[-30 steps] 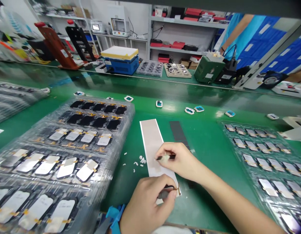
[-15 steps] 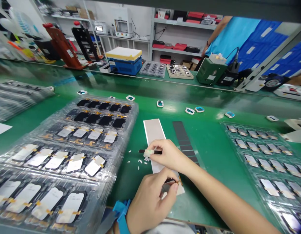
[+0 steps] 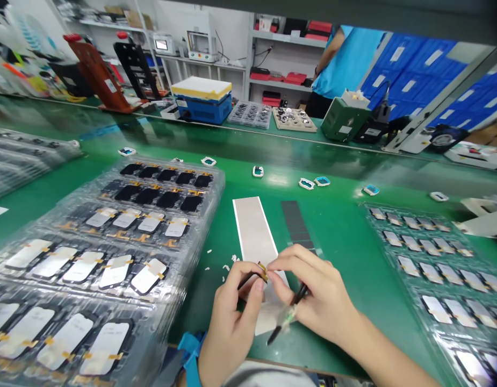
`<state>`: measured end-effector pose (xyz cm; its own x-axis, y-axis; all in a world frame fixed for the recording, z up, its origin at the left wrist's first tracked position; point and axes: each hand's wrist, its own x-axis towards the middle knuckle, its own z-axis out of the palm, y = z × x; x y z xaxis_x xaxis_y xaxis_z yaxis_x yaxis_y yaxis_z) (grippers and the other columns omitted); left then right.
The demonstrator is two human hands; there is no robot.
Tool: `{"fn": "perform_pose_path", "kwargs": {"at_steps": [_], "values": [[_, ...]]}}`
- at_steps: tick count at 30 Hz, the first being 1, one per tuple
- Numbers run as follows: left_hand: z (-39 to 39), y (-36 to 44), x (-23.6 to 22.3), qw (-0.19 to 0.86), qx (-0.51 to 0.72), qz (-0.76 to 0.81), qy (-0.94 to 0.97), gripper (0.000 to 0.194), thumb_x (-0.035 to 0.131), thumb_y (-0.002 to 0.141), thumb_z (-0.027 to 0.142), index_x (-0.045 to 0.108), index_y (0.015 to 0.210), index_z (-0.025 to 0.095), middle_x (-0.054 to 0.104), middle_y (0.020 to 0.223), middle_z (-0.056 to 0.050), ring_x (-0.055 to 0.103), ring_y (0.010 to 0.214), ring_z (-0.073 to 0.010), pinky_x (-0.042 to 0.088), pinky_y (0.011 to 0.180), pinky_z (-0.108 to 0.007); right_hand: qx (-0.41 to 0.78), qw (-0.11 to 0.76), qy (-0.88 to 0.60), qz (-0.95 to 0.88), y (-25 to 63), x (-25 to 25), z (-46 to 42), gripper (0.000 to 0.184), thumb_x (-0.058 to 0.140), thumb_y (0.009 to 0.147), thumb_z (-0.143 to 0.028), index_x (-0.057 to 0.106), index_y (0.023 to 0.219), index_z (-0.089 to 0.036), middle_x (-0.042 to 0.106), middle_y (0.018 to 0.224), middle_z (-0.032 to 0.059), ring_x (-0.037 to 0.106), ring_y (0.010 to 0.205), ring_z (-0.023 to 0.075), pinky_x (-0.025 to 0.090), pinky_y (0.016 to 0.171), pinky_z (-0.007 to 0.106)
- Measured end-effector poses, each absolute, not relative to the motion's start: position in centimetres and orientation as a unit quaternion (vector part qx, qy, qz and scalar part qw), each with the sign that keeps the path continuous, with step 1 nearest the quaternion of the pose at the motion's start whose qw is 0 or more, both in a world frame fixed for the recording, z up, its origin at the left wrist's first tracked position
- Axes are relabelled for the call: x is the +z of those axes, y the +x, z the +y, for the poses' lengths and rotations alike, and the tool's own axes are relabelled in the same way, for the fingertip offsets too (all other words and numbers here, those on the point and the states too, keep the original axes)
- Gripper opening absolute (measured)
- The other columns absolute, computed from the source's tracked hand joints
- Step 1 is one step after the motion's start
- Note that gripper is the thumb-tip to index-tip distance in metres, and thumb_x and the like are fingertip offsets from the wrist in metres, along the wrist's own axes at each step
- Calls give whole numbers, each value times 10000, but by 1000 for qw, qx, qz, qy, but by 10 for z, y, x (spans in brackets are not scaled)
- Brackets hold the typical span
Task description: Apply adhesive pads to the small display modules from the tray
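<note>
My left hand [image 3: 238, 317], a blue band at its wrist, pinches a small dark display part with a gold flex cable [image 3: 263, 267]. Most of that part is hidden by the fingers. My right hand [image 3: 323, 295] has thumb and forefinger at the cable end. Tucked in its palm is a thin black tool [image 3: 274, 335] with whitish wrapping, its tip pointing down and left. Under both hands lies a long pale strip of sheet [image 3: 250, 223]. Small white scraps [image 3: 226, 267] are scattered just left of the strip.
Stacked clear trays [image 3: 200, 236] of display parts stand left; another tray [image 3: 409, 258] is at right. A dark strip [image 3: 295, 220] lies beside the pale one. Several small frames, including one white frame [image 3: 258, 171], line the back. A person in blue [image 3: 345, 59] stands beyond the bench.
My right hand has moved down and right, from over the white scraps to the part in my left hand. The black tool has swung into its palm. The view has shifted slightly.
</note>
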<state>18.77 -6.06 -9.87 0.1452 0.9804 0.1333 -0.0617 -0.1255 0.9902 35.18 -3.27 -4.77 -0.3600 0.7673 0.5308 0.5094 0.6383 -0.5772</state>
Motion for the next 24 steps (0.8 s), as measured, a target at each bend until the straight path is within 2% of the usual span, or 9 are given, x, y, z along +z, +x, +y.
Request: {"fn": "perform_pose_path", "kwargs": {"at_steps": [2,4,7,9,12,16,21,24], "values": [[-63,187,-100,518,513,422,539,141,478,1053,351,542,1027,228,538,827,10,545,718,-123,422,631,-216,174,429,-407,-787,354,-54,-30,109,606,901,-107,675,928,-187,664,815,19,574,656,98,425,591,219],[-66,186,-102,526,523,428,517,171,479,1049,386,523,1031,222,564,853,-8,557,738,-136,419,616,-225,284,439,-444,-727,355,-59,-24,82,625,907,-187,680,846,-185,625,740,0,487,586,89,384,561,231],[-72,185,-105,529,527,440,498,213,475,1043,427,498,1050,215,589,925,-42,566,785,-159,406,597,-239,500,385,-457,-627,355,-63,-17,251,669,887,-381,688,741,-178,616,680,4,454,566,96,360,536,241],[-74,184,-107,529,510,444,513,215,468,1045,431,491,1054,217,588,938,-47,566,809,-166,398,602,-246,571,348,-437,-602,354,-65,-15,339,695,850,-487,698,725,-173,595,614,-4,420,523,94,327,492,242],[-73,184,-106,533,482,435,542,194,446,1056,419,479,1042,228,580,927,-38,566,828,-166,394,611,-250,611,329,-423,-582,352,-69,-18,406,716,806,-568,695,706,-175,475,520,-50,308,468,75,240,445,241],[-72,184,-105,535,476,440,542,177,438,1061,408,460,1026,236,558,886,-17,546,794,-152,402,640,-253,641,325,-408,-563,353,-73,-21,418,722,789,-593,701,709,-182,365,489,-80,245,470,74,186,440,248],[-70,185,-103,551,460,446,535,213,432,1057,447,446,1022,238,534,926,-19,518,812,-146,393,642,-245,653,334,-415,-539,353,-74,-21,361,728,811,-508,684,672,-178,355,487,-81,237,478,73,168,461,254],[-70,185,-101,569,458,446,518,224,430,1056,459,444,1019,239,492,863,9,473,720,-120,395,629,-229,643,343,-423,-538,351,-74,-23,299,710,832,-449,705,707,-177,349,493,-83,238,485,76,179,475,255]]}}
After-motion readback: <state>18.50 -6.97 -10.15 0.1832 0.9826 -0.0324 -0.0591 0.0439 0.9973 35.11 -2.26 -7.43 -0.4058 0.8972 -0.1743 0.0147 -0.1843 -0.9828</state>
